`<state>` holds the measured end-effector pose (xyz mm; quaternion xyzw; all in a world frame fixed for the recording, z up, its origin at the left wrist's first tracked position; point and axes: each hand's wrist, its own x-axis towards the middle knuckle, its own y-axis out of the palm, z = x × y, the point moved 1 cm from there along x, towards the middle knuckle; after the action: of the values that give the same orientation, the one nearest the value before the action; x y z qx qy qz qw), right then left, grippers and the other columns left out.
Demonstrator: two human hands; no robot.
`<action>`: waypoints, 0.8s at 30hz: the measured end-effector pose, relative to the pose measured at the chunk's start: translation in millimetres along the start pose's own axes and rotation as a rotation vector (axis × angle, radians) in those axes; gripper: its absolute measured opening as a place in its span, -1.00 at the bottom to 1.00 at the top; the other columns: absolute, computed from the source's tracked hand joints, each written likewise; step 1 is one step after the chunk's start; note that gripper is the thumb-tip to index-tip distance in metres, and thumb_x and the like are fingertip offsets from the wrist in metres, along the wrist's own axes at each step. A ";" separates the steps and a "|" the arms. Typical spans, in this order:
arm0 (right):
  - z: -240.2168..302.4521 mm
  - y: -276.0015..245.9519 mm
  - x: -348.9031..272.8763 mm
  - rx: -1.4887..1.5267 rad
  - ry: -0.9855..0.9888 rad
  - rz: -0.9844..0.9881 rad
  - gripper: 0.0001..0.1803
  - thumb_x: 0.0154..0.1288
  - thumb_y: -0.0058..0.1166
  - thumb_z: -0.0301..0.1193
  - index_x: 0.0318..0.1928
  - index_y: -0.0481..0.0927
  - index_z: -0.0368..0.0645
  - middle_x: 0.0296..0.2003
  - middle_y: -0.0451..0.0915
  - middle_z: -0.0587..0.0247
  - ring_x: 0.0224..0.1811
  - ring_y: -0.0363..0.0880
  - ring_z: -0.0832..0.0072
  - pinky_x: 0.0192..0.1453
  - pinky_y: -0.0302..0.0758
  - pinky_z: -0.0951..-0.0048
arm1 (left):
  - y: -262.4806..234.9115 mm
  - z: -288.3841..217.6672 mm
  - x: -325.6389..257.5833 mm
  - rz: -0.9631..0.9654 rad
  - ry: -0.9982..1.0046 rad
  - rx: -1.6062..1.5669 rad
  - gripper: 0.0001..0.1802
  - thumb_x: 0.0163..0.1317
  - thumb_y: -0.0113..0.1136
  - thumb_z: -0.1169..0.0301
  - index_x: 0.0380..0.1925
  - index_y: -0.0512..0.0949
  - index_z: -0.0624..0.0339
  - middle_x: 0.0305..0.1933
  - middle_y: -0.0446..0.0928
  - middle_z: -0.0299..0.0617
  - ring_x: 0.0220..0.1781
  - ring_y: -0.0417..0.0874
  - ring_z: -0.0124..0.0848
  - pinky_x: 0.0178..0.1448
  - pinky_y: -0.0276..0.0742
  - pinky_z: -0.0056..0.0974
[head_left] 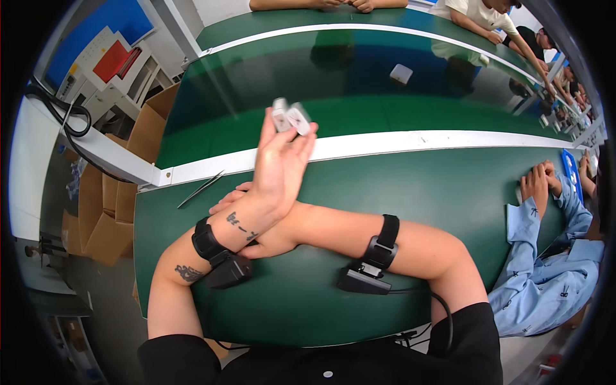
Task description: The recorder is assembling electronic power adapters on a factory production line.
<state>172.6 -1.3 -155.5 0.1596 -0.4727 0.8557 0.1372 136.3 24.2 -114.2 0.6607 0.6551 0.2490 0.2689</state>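
Observation:
My left hand [281,157] is raised over the white rail, palm up, with its fingers closed around two small white plastic blocks [298,119]. The blocks are blurred and stand side by side at the fingertips. My left forearm crosses over the right one. Beneath the left wrist, my right hand [276,239] lies low over the green table [359,314], mostly covered; the fingers showing on the far side look stretched out, with nothing visible in them. Metal tweezers [201,189] lie on the table just left of the right fingertips.
Beyond the white rail [398,141] runs a glossy green conveyor belt [218,128] carrying a white square piece [401,74]. A co-worker's hands [536,185] are at the right, beside a blue tray [571,173]. Cardboard boxes [109,212] stand at the left. Black straps and cables sit on my forearms.

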 end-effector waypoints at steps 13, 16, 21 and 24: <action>3.5 -5.9 -0.8 -0.147 -0.029 -0.086 -0.29 0.12 0.11 0.01 0.19 0.43 -0.18 0.19 0.40 0.01 0.37 0.15 0.09 0.44 -0.02 -0.03 | -13.1 -45.1 43.2 -0.249 0.394 0.574 -0.53 0.23 0.05 0.45 0.18 0.45 0.26 0.37 0.29 -0.04 0.34 0.29 -0.47 0.41 0.06 -0.34; 6.8 -2.6 0.7 -0.109 0.002 -0.064 -0.28 0.15 0.09 0.03 0.20 0.42 -0.19 0.21 0.38 0.01 0.36 0.16 0.10 0.45 -0.01 0.01 | 14.5 -57.0 59.2 0.179 0.338 1.026 -0.64 0.24 0.08 0.40 0.05 0.58 0.20 0.16 0.53 -0.14 0.15 0.52 -0.44 0.22 0.36 -0.31; 1.5 -0.7 0.0 -0.158 0.028 -0.044 -0.26 0.16 0.08 0.03 0.23 0.39 -0.20 0.25 0.32 0.01 0.34 0.19 0.06 0.41 0.10 0.01 | 70.6 -9.1 137.7 0.582 0.479 1.674 -0.49 0.08 0.26 0.05 -0.08 0.62 0.19 -0.12 0.64 0.04 -0.04 0.64 -0.05 0.06 0.54 -0.13; 3.9 -6.1 4.7 -0.198 0.037 -0.008 -0.22 0.09 0.12 0.07 0.23 0.40 -0.18 0.26 0.32 0.03 0.35 0.18 0.09 0.42 0.08 0.05 | 81.3 28.9 181.0 0.489 0.515 1.838 -0.37 0.08 0.28 -0.01 0.07 0.53 0.16 -0.05 0.60 0.12 -0.01 0.63 -0.01 0.12 0.52 -0.13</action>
<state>171.2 -1.0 -146.9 0.1314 -0.5517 0.8070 0.1644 218.7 204.5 -84.1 0.6554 0.4774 -0.1721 -0.5593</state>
